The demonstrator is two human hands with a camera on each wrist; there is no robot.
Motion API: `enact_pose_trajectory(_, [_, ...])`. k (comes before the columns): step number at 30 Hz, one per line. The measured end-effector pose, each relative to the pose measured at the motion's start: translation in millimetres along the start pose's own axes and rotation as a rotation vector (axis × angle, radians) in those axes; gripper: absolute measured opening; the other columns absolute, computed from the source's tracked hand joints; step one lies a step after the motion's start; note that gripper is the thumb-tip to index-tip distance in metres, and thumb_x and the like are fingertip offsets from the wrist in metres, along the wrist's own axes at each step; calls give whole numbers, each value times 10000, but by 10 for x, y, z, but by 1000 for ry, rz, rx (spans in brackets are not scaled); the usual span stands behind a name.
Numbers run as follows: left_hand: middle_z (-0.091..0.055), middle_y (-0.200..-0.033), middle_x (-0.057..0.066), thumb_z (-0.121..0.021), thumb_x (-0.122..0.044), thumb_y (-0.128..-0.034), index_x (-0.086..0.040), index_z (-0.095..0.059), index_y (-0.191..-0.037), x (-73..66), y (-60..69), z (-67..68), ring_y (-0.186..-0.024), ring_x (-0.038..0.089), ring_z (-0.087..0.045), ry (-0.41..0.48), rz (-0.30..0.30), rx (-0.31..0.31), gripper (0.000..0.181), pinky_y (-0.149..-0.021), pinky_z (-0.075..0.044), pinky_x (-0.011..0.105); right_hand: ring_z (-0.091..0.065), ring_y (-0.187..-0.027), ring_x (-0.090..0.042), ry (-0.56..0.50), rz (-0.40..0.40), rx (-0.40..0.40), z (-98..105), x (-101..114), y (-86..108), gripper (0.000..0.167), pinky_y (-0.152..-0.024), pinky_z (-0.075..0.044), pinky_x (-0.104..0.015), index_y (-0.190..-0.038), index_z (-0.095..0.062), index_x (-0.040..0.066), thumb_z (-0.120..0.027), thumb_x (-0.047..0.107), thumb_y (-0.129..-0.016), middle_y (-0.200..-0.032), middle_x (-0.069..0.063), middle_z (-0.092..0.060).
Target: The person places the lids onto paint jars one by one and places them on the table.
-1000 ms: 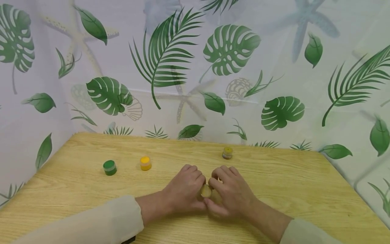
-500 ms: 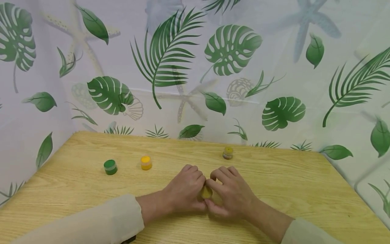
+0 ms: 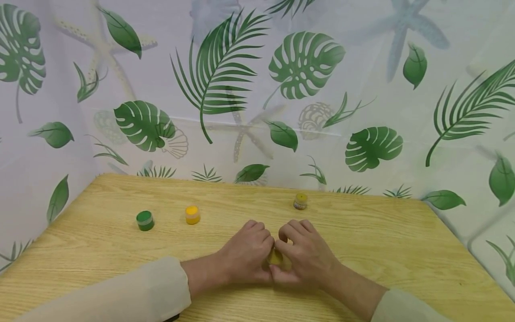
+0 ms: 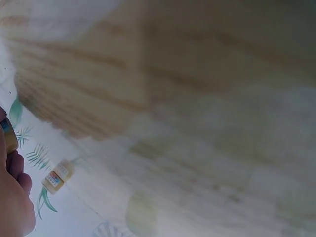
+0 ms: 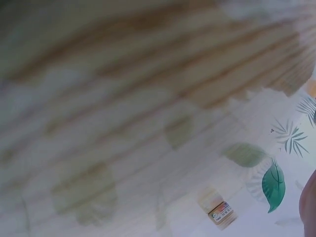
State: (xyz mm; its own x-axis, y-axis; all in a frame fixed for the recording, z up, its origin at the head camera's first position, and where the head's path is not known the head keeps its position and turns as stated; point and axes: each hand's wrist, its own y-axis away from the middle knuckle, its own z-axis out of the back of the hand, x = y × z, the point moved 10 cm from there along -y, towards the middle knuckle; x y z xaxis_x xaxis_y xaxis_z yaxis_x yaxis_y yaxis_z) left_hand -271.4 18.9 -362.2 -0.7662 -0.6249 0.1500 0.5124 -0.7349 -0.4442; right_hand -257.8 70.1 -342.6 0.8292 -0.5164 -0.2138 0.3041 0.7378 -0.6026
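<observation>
In the head view, my left hand [image 3: 246, 256] and right hand [image 3: 307, 256] meet low over the table. Between them is a small round jar with a dull yellow top [image 3: 275, 257]. Fingers of both hands curl in and pinch it from either side; they cover most of its wall. At the left edge of the left wrist view, part of the held jar [image 4: 9, 136] shows above curled fingers. Only a blurred sliver of the right hand [image 5: 309, 207] enters the right wrist view.
A green-lidded jar [image 3: 145, 221] and a yellow-orange jar [image 3: 192, 215] stand on the wooden table [image 3: 386, 250] at left. Behind the hands, near the back edge, stands an olive-yellow jar [image 3: 300, 201]. A leaf-print cloth [image 3: 241, 89] hangs behind the table.
The held jar's top has gone from pale and shiny to darker yellow, as if tilted or turned. My left hand has shifted slightly right; the right hand stays nearly still.
</observation>
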Motion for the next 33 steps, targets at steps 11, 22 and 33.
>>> enact_pose_trajectory(11, [-568,-740,-73,-690,-576,-769,-166,-633,-806,88,16,-14,-691,101,-420,37,55,29,415,-772,-404,277,-522,-833,-163,5,10,43,-63,6,9,287,-797,-406,-355,-866,-603,151,-621,431,-804,-873,39,-561])
enact_pose_trajectory(22, [-560,-712,-77,-698,-578,-758,-174,-606,-767,47,5,-1,-676,97,-417,9,25,8,415,-771,-403,268,-513,-722,-158,89,58,21,-42,57,12,411,-753,-410,-337,-807,-607,138,-435,493,-923,-742,44,-548])
enact_pose_trajectory(33, [-558,-696,-74,-709,-550,-720,-173,-584,-733,-6,6,2,-661,102,-432,-16,-9,-31,398,-737,-404,264,-410,-589,-115,91,74,13,-43,71,29,355,-654,-369,-277,-720,-554,150,-498,459,-886,-622,69,-441])
